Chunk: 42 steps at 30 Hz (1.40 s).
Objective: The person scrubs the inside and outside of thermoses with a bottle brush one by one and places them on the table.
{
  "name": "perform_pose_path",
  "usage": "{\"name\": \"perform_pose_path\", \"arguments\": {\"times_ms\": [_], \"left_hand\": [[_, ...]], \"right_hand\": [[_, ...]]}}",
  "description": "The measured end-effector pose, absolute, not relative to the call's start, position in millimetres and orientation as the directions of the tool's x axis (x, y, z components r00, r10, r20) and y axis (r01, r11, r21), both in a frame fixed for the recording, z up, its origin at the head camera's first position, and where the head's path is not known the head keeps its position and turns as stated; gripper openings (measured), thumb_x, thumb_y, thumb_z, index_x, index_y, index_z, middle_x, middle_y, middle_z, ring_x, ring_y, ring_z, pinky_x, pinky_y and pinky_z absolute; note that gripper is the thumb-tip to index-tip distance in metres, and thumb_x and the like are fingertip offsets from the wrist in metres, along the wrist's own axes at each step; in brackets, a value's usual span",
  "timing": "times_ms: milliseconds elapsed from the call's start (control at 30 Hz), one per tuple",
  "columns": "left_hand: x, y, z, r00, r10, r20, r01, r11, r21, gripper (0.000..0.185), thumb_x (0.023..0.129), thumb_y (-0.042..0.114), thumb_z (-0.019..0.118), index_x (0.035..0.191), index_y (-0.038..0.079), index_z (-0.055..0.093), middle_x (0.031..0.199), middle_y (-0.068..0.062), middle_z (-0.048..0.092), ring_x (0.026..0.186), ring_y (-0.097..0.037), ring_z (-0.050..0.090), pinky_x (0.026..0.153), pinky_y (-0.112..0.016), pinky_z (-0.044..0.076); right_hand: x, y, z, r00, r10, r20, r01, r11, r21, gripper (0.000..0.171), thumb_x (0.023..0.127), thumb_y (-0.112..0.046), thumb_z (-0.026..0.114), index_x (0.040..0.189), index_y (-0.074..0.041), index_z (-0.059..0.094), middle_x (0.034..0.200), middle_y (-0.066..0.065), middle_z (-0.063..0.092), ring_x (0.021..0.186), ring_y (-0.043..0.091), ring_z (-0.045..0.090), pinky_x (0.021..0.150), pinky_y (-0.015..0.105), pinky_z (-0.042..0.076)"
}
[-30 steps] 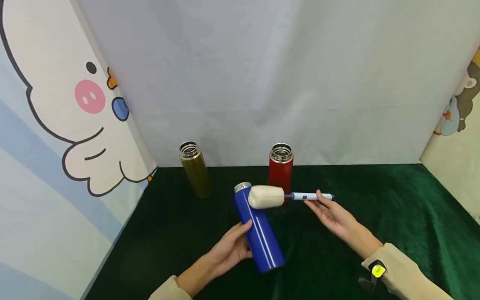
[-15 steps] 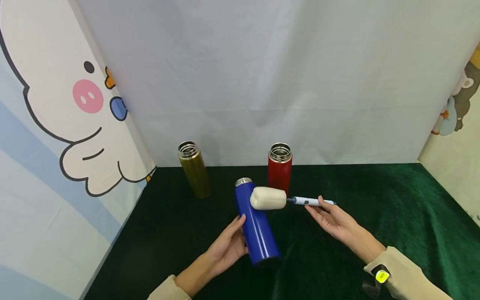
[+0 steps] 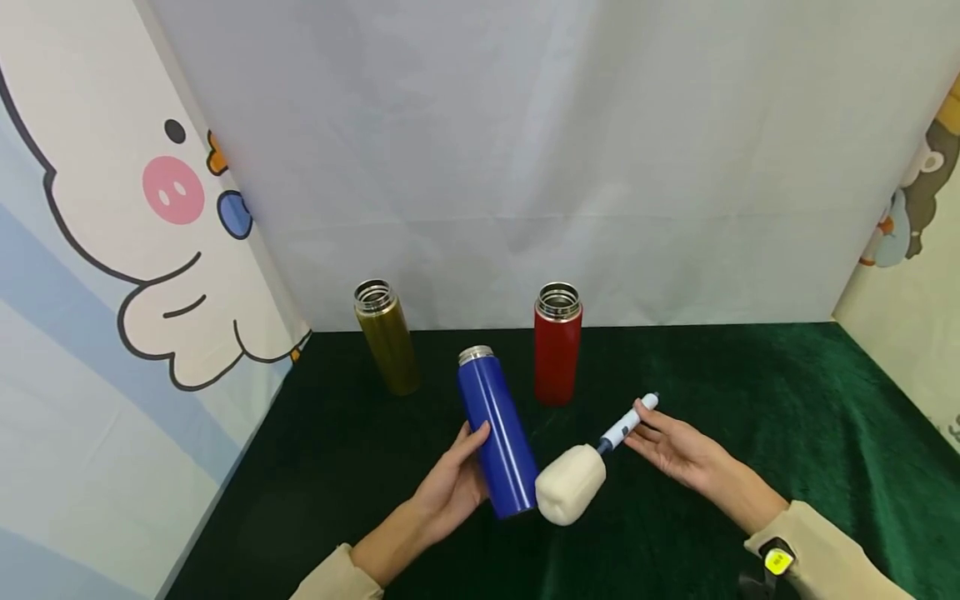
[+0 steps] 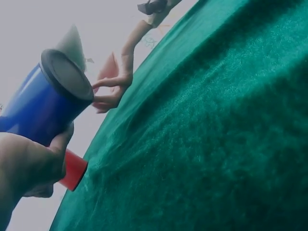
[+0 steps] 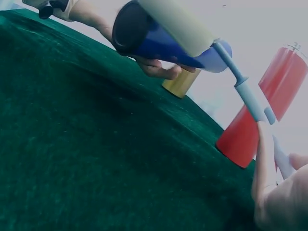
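While I watch from the head view, these are the readings I take, hands first.

Left hand: my left hand (image 3: 453,483) grips the lower body of the blue flask (image 3: 495,433), fingers curled round its left side; the flask is tilted, its steel mouth leaning up and away from me; in the left wrist view its dark base (image 4: 67,74) is off the cloth.

Right hand: my right hand (image 3: 671,446) holds the handle of the bottle brush (image 3: 592,467) in its fingers, palm turned upward; the handle slants up to the right, the cream sponge head (image 3: 570,495) hangs low at the left.

Brush and flask: the sponge head sits just beside the flask's base, on its right; whether they touch I cannot tell.

Behind: a red flask (image 3: 557,343) stands upright and open-mouthed, near the blue one; an olive-gold flask (image 3: 385,337) stands further left, well apart from the red.

Surface: dark green velvet cloth (image 3: 750,400).

Surround: pale backdrop (image 3: 525,150); cartoon panel (image 3: 112,233) at the left.
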State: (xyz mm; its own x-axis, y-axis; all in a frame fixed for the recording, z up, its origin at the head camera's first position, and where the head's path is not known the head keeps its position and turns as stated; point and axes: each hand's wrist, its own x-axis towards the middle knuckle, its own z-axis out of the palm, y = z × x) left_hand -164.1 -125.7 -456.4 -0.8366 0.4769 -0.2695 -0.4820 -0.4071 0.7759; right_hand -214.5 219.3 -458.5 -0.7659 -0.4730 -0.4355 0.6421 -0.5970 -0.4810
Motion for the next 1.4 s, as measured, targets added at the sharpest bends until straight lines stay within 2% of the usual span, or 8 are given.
{"name": "perform_pose_path", "arguments": {"times_ms": [200,300,467,567,733,933,1100,1400], "left_hand": [[-160,-123,-456,-0.790,0.558,-0.256,-0.494,-0.330,0.804,0.066,0.109,0.043,0.043,0.163,0.022,0.012,0.157,-0.010,0.042,0.135,-0.024,0.050,0.113,-0.050,0.039],[-158,-122,-455,-0.770,0.582,-0.261,-0.508,-0.312,0.803,0.064,0.109,0.040,0.044,0.163,0.021,0.013,0.158,-0.012,0.041,0.136,-0.025,0.050,0.115,-0.052,0.038],[-154,-122,-455,-0.747,0.601,-0.284,-0.544,-0.308,0.780,0.066,0.108,0.036,0.046,0.162,0.020,0.011,0.157,-0.014,0.039,0.136,-0.027,0.049,0.116,-0.052,0.038],[-152,-123,-456,-0.748,0.603,-0.277,-0.544,-0.318,0.777,0.068,0.108,0.035,0.047,0.162,0.021,0.009,0.157,-0.014,0.039,0.136,-0.027,0.049,0.115,-0.050,0.040],[-154,-126,-457,-0.776,0.581,-0.246,-0.518,-0.365,0.773,0.065,0.108,0.034,0.045,0.162,0.023,0.009,0.152,-0.008,0.042,0.134,-0.024,0.049,0.109,-0.045,0.045],[-158,-127,-456,-0.805,0.551,-0.221,-0.504,-0.438,0.744,0.064,0.110,0.037,0.041,0.162,0.020,0.009,0.152,-0.007,0.042,0.131,-0.021,0.052,0.106,-0.041,0.048],[-159,-127,-455,-0.798,0.551,-0.245,-0.540,-0.473,0.696,0.071,0.108,0.041,0.045,0.162,0.023,0.002,0.163,-0.016,0.029,0.139,-0.027,0.048,0.119,-0.050,0.037],[-156,-121,-454,-0.807,0.531,-0.260,-0.527,-0.446,0.724,0.072,0.108,0.037,0.048,0.162,0.027,0.003,0.157,-0.012,0.035,0.137,-0.025,0.047,0.121,-0.050,0.033]], "right_hand": [[-226,213,-450,-0.770,-0.454,-0.449,0.609,-0.734,-0.302,0.040,0.106,-0.016,0.051,0.141,-0.025,0.033,0.108,0.014,0.069,0.100,0.025,0.074,0.109,0.026,0.048],[-231,209,-445,-0.775,-0.426,-0.467,0.573,-0.784,-0.237,0.061,0.104,-0.015,0.053,0.154,-0.031,0.022,0.112,0.016,0.068,0.114,0.026,0.071,0.114,0.026,0.042],[-235,202,-440,-0.790,-0.373,-0.486,0.510,-0.840,-0.185,0.075,0.104,-0.013,0.054,0.162,-0.034,0.011,0.148,0.006,0.047,0.151,0.013,0.033,0.119,0.028,0.036],[-234,201,-441,-0.782,-0.387,-0.489,0.520,-0.837,-0.170,0.071,0.105,-0.015,0.053,0.161,-0.032,0.014,0.143,0.010,0.053,0.148,0.016,0.041,0.119,0.027,0.036],[-227,208,-449,-0.762,-0.448,-0.468,0.592,-0.775,-0.222,0.042,0.106,-0.018,0.050,0.144,-0.025,0.032,0.111,0.017,0.065,0.108,0.026,0.070,0.115,0.026,0.043],[-220,216,-460,-0.751,-0.488,-0.445,0.644,-0.689,-0.333,0.015,0.108,-0.021,0.048,0.122,-0.019,0.043,0.112,0.008,0.061,0.102,0.021,0.070,0.106,0.027,0.052],[-216,221,-466,-0.741,-0.495,-0.454,0.668,-0.615,-0.419,0.013,0.108,-0.023,0.049,0.112,-0.016,0.059,0.111,0.004,0.060,0.102,0.015,0.068,0.101,0.025,0.055],[-222,212,-461,-0.747,-0.490,-0.449,0.664,-0.585,-0.466,0.013,0.108,-0.024,0.049,0.119,-0.019,0.054,0.114,0.003,0.058,0.104,0.015,0.067,0.102,0.025,0.054]]}}
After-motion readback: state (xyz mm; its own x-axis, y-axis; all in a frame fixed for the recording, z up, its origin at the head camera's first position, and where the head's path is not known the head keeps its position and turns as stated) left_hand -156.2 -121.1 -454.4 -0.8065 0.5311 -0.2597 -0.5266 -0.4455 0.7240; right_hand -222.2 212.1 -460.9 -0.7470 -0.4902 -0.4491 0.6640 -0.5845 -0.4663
